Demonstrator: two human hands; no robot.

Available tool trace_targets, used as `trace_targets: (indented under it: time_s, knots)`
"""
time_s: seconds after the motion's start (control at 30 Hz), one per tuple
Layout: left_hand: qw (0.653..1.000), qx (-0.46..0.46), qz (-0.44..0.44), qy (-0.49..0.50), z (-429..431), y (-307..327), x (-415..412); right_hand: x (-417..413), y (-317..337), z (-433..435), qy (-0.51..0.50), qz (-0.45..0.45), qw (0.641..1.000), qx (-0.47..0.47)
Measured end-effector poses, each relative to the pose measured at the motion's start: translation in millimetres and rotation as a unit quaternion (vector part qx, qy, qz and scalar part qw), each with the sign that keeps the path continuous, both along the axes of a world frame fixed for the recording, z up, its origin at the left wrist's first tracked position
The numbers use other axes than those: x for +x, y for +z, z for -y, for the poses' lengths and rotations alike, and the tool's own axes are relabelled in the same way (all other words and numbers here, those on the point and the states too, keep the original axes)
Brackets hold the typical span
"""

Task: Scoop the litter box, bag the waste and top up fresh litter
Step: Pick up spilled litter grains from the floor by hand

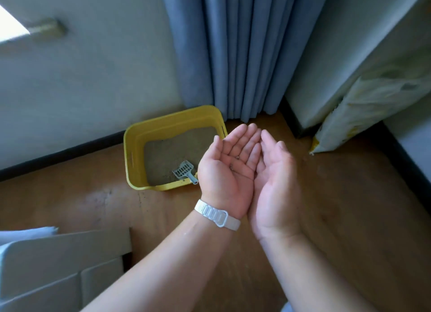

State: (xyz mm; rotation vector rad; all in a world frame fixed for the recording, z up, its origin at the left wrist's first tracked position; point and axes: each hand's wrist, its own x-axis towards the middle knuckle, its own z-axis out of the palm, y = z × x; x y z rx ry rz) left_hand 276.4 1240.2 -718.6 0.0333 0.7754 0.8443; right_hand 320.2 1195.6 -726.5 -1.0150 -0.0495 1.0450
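Yellow litter box [137,153] sits on the wooden floor [338,195] by the wall. A grey scoop [184,171] lies on the litter in its near right corner, on a diagonal, slotted head far-left, handle near-right, just left of the left hand [229,164]. Left hand and right hand [275,178] touch side by side, palms up, fingers straight, gripping nothing.
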Motion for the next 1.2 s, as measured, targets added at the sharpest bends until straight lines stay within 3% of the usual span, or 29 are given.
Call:
trace_targets:
  time_s: [0.33, 0.53, 0.8, 1.2]
  knots:
    - [0.999, 0.021, -0.007, -0.023, 24.3, 263.7, 42.9, 38.6, 278.0, 22.1, -0.088, -0.086, 0.992, 0.034]
    - [0.998, 0.039, -0.020, -0.045, 50.6, 377.4, 78.6, 74.0, 383.8, 51.3, -0.094, -0.117, 0.987, 0.057]
    - [0.998, 0.046, -0.017, -0.050, 100.4, 467.4, 118.0, 113.9, 467.4, 101.5, -0.093, -0.128, 0.985, 0.069]
    - [0.988, 0.048, 0.027, -0.147, 124.0, 521.2, 119.4, 112.8, 520.2, 130.0, -0.178, -0.084, 0.980, 0.033]
